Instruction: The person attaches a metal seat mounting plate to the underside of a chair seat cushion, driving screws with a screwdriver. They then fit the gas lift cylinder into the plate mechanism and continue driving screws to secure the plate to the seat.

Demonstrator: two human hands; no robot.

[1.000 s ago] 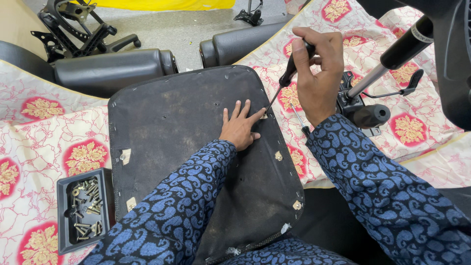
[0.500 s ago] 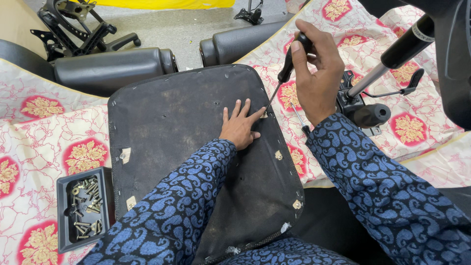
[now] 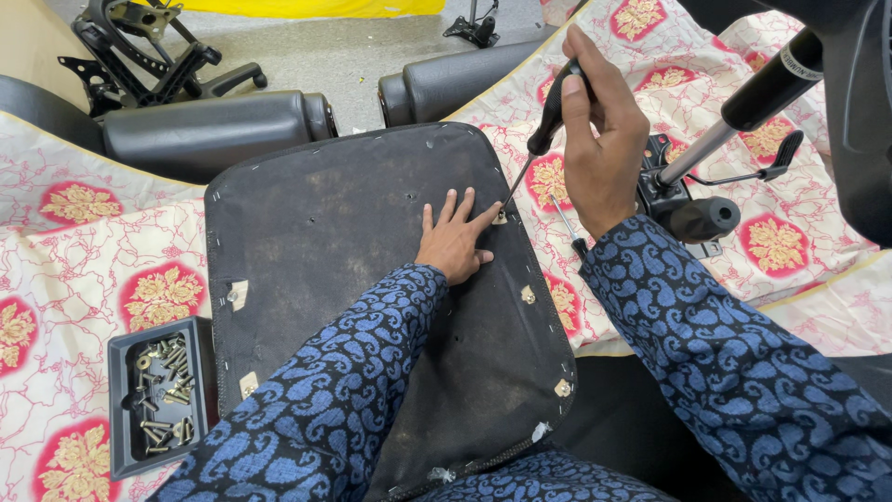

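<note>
Right hand (image 3: pixel 604 139) wrapped around the black handle of a screwdriver (image 3: pixel 544 130); shaft slants down-left, tip at a small fitting near the right edge of the seat base (image 3: pixel 353 270). Left hand (image 3: pixel 453 240) lies flat on the same panel, fingers spread, index finger just beside the tip. The dark seat base lies underside up on a red-and-cream patterned cloth (image 3: pixel 84 279). Black tray of screws (image 3: pixel 153 395) touches its left edge. Chair mechanism with gas cylinder (image 3: pixel 715 158) sits right, beyond the right hand.
</note>
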